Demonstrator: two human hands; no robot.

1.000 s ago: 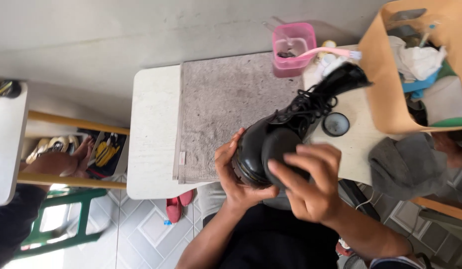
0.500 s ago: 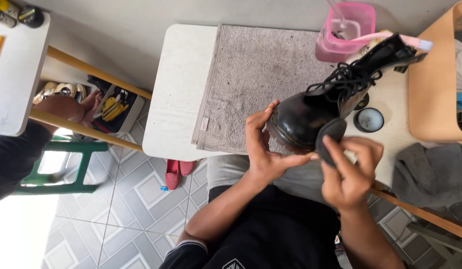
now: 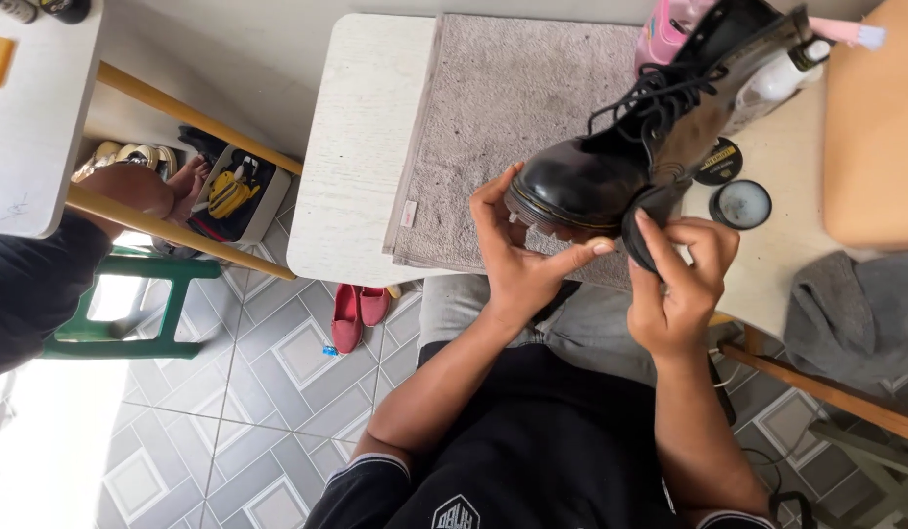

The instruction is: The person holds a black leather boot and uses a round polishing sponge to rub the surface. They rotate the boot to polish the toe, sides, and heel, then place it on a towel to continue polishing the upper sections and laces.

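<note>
At frame centre the left hand [image 3: 517, 260] cups the boot [image 3: 611, 167] toe, fingers spread round the sole. The right hand [image 3: 679, 284] pinches a dark cloth [image 3: 642, 220] against its side. A loose grip could drop the boot onto the open tin [image 3: 741, 204] beyond; the pink tub [image 3: 669, 29] crowds the upper edge.

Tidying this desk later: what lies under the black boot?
Under the black boot lies a grey towel on the white table. The left hand cups its sole; the towel beneath the toe is hidden.
</note>
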